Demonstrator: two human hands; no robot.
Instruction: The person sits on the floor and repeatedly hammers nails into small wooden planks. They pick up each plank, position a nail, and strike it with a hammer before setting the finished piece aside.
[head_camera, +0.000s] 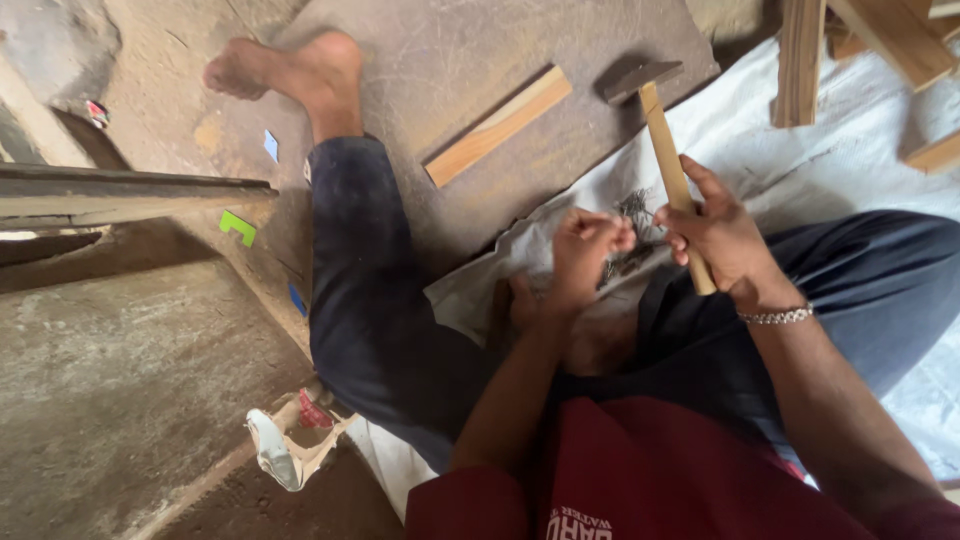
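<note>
Down between my knees, on the pale sheet (760, 130) spread over the floor, lies a small dark heap of nails (636, 215), and my left hand (585, 255) is pinched narrow at its edge, fingertips drawn together as if on one or two of them, though I cannot tell for certain that anything is caught between them. My right hand (722, 240) is wrapped around the wooden handle of the hammer (660, 120), gripping low, so the dark head hangs well out over the brown board (480, 50). As I judge it, the risk lies there: with the grip so far from the head, a careless swing could come down on my left fingers, which sit just beside the handle, or scatter the heap across the sheet. A short strip of light wood (498, 126) lies on the board near the hammer head, apart from it. My left leg (350, 270) stretches along the board's left edge, crowding that side; more timber pieces (800, 60) stand at the far right. Open room is mostly ahead, over the board and bare sheet.
</note>
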